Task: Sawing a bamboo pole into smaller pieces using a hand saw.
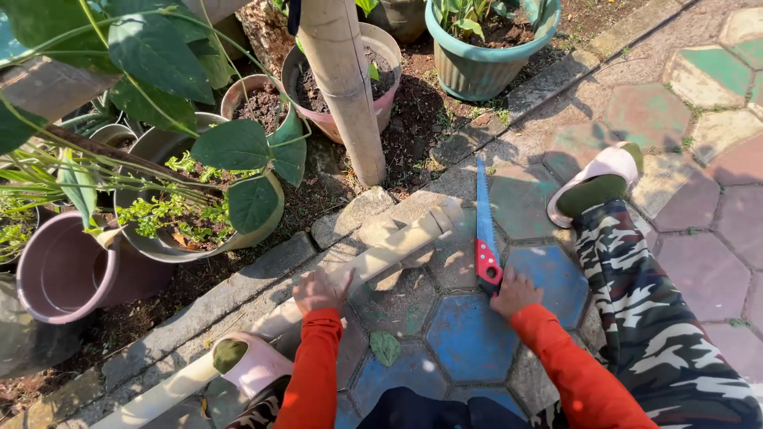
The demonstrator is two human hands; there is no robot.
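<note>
Hands [319, 291] on bamboo pole [381, 250], hexagonal paving [469, 338].

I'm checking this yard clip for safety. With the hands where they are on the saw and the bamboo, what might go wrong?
1. The left hand rests bare on the bamboo pole, which lies loose over the curb stones; it may roll or slip.
2. The right hand is at the red handle of the saw; its exposed blue blade could nick bare fingers.
3. Both feet are in open slippers close by, poorly shielded from a slipping blade.
</note>
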